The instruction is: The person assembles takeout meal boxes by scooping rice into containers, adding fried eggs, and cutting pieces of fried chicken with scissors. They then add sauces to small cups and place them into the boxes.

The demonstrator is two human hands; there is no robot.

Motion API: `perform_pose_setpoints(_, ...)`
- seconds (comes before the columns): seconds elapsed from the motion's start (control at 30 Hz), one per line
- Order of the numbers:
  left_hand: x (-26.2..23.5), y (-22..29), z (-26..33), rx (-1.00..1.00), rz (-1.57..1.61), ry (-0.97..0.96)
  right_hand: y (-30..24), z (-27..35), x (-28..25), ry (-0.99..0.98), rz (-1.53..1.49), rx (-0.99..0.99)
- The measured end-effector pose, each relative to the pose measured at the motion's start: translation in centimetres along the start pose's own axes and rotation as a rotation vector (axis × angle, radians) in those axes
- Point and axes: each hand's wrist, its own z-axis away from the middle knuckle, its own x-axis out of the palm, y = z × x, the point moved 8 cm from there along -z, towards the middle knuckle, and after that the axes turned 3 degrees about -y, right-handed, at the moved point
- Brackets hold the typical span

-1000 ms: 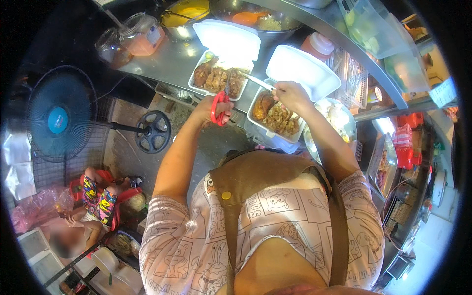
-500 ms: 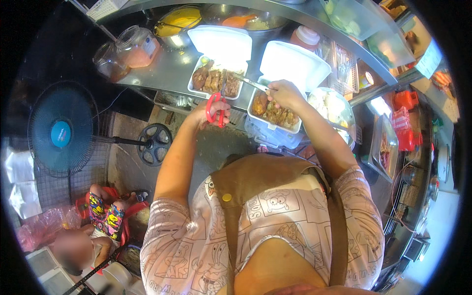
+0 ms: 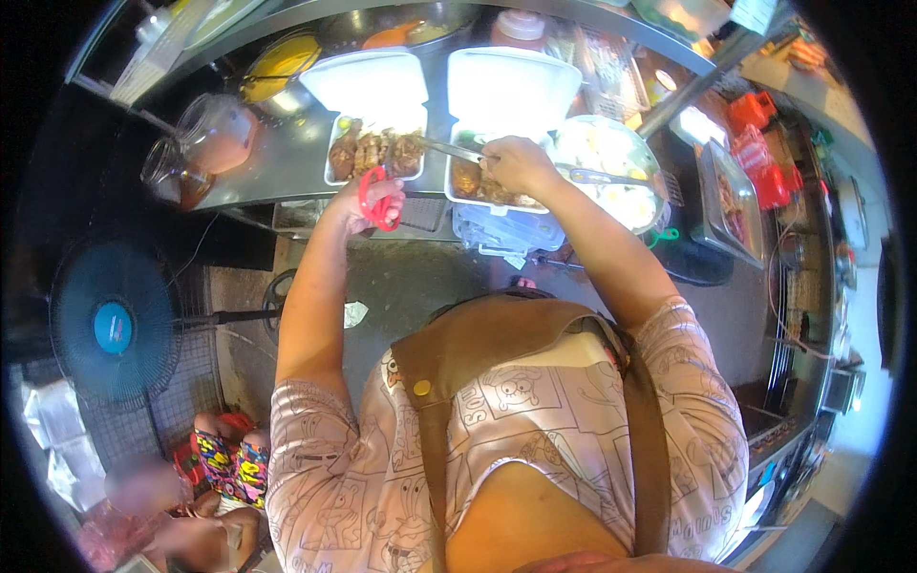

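My left hand (image 3: 357,208) is closed on red-handled scissors (image 3: 379,200) at the front edge of the left white takeaway box (image 3: 367,80). Browned, cut pieces of meat (image 3: 373,151) fill that box, whose lid stands raised. In my right hand (image 3: 521,166) are metal tongs (image 3: 449,147); their tips reach across to the meat at the right side of the left box. My right hand is above a second open takeaway box (image 3: 513,82), which also holds browned meat (image 3: 468,178), partly hidden by the hand. The scissor blades are hard to make out.
Glass jars (image 3: 218,136) and a pot of yellow food (image 3: 279,69) stand on the steel counter (image 3: 263,177). A large bowl of pale food (image 3: 611,205) is at right, near a metal tray (image 3: 731,205). A fan (image 3: 115,325) and a seated person (image 3: 229,468) are at left.
The whole view has shifted, with the boxes now farther left and slightly higher. Both hands keep their holds; the tongs' tips still reach the meat in the left box.
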Motion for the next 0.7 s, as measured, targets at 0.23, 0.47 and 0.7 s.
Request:
perform_pose_setpoints(0.23, 2.9, 0.1, 5.0, 0.056, -0.128, 0.062, 7.8, 9.1, -10.5, 0.156, -0.625, 0.195)
perform_pose_setpoints(0.47, 11.4, -3.9, 6.4, 0.114, -0.234, 0.003, 15.8, 16.6, -3.6, 0.076, -0.817, 0.425)
perform_pose_setpoints(0.7, 20.6, -7.7, 3.0, 0.011, -0.452, -0.192, 15.3, 18.6, 1.9, -0.089, -0.93, 0.457)
